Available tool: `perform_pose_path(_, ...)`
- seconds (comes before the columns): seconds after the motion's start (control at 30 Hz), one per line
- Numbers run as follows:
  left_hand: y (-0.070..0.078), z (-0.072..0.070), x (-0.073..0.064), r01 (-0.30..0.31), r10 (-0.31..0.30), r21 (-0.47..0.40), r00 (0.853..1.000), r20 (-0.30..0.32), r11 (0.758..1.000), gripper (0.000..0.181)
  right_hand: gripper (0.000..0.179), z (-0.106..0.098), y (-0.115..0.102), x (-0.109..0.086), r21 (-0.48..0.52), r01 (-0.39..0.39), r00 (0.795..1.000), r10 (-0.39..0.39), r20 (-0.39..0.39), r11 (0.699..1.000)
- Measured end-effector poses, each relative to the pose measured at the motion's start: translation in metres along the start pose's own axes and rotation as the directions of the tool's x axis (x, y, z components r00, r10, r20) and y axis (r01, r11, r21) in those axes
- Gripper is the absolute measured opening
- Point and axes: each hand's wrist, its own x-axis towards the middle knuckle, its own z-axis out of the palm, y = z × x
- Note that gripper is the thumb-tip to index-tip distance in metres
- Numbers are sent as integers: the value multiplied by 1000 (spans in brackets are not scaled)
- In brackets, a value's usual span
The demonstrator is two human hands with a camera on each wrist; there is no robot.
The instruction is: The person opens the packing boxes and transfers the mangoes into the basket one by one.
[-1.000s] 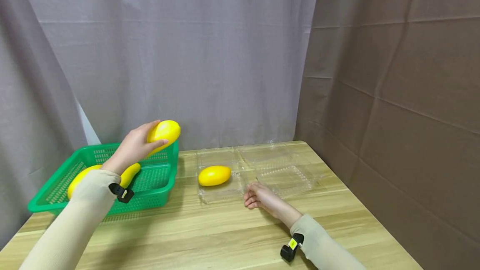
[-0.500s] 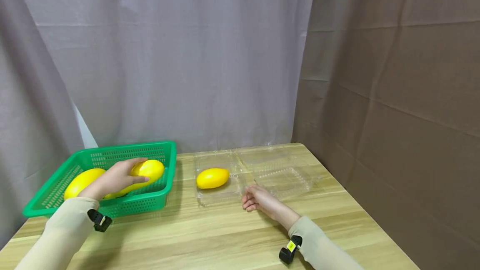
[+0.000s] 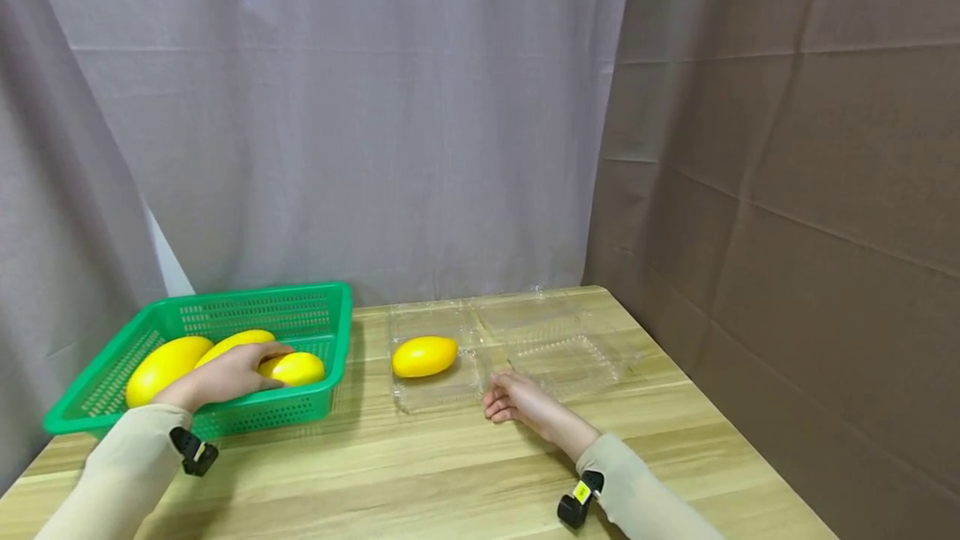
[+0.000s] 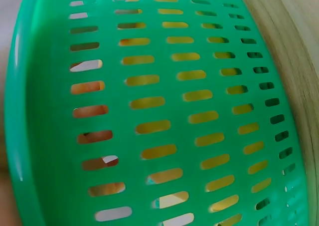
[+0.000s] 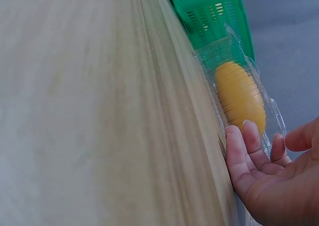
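Inside the green basket [image 3: 339, 357], my left hand [image 3: 232, 373] grips a yellow mango [image 3: 296, 368] low by the front wall, thumb on the near side and fingers on the far side. Two more yellow fruits lie there: a large one [image 3: 167, 369] at the left and a longer one [image 3: 236, 342] partly behind the hand. The left wrist view is filled by the slotted basket wall [image 4: 109, 94], with yellow showing through. My right hand [image 3: 521, 398] rests by the front of a clear plastic clamshell box [image 3: 442, 394], fingers loosely curled around nothing. One mango [image 3: 424, 357] lies in that box.
The clear box's other half [image 3: 570, 361] spreads to the right on the wooden table [image 3: 420, 473]. A grey curtain [image 3: 420, 123] hangs behind the table, and a brown one [image 3: 795, 215] runs along the right side.
My left hand has carried the mango from above the basket down and leftward into it, ending at the front wall. The right hand has stayed in place.
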Motion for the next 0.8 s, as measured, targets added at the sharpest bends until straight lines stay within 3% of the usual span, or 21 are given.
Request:
perform_pose_path(0.3, -4, -3, -2, 12, -4, -113, 998, 69, 993, 51, 28, 1, -2, 1, -4, 10, 1000, -10, -10, 1000)
perform_pose_path(0.47, -9, -3, -7, 130, -94, -237, 983, 158, 963, 61, 28, 0, -2, 0, -8, 11, 1000, -11, -7, 1000)
perform_pose_path(0.6, -10, -2, -8, 228, -176, -253, 961, 212, 940, 72, 28, 0, -2, 0, -4, 9, 1000, -9, -7, 1000)
perform_pose_path(0.67, -9, -2, -8, 241, -191, -247, 959, 209, 938, 76, 28, 0, -1, 0, -2, 8, 1000, -8, -8, 1000)
perform_pose_path(0.8, -7, -2, -6, 180, -148, -235, 978, 147, 955, 71, 27, 1, 1, 0, 3, 7, 1000, -7, -13, 1000)
